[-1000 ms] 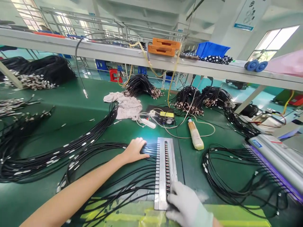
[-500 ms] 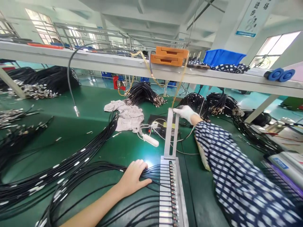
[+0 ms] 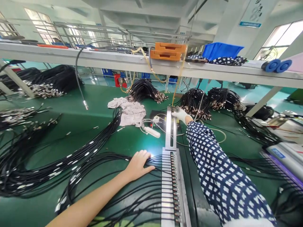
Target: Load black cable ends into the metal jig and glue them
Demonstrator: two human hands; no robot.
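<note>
My bare left hand (image 3: pixel 139 164) rests over a bundle of black cables (image 3: pixel 118 156), its fingers curled down round them and the thumb stretched toward the fixture. The long metal fixture (image 3: pixel 180 189) holds the cables' metal-tipped ends side by side in a row along white slots. A slotted metal bar (image 3: pixel 169 132) extends from its far end. My right hand (image 3: pixel 180 114), in a white glove, grips the far end of this bar; its fingertips are partly hidden. A yellow hose (image 3: pixel 176 91) hangs down to the bar's end beside the glove. Bright light falls beyond my left hand.
Behind the bar sits a black box (image 3: pixel 155 116) with white cords and a white handle-shaped tool (image 3: pixel 152 132). White gloves (image 3: pixel 132 113) lie left of it. Cable bundles (image 3: pixel 144 90) line the back. A shelf (image 3: pixel 113 56) crosses above, carrying orange cases (image 3: pixel 168 51) and a blue bin (image 3: pixel 221 50).
The view has shifted slightly. My right forearm has swung inward and its sleeve has turned, while the glove stays at the bar's end. My left hand keeps its place on the cables.
</note>
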